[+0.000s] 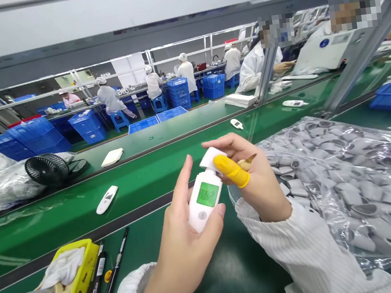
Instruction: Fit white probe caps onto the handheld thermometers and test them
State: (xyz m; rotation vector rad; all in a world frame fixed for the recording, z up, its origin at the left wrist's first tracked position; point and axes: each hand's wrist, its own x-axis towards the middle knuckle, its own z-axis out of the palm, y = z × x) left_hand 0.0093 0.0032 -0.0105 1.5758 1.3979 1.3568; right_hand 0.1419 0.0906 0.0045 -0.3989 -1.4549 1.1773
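In the middle of the view, my left hand (188,233) grips a white ear thermometer (199,212) from below. Its small screen glows green, and a round button sits under the screen. My right hand (252,177), with a yellow finger cot (232,170) on the thumb, pinches a white cap (208,158) at the thermometer's upper end. The cap is tilted and meets the top of the body; how far it is pushed on I cannot tell. Close to my right wrist lies a clear plastic bag (334,205) full of grey-white caps.
Across the green conveyor belt (69,195) lie several more thermometers, one (107,199) at the left. A yellow tray (79,275) with a cloth stands front left beside black pens (117,265). Behind are a black fan (47,169), a metal post (267,73) and co-workers.
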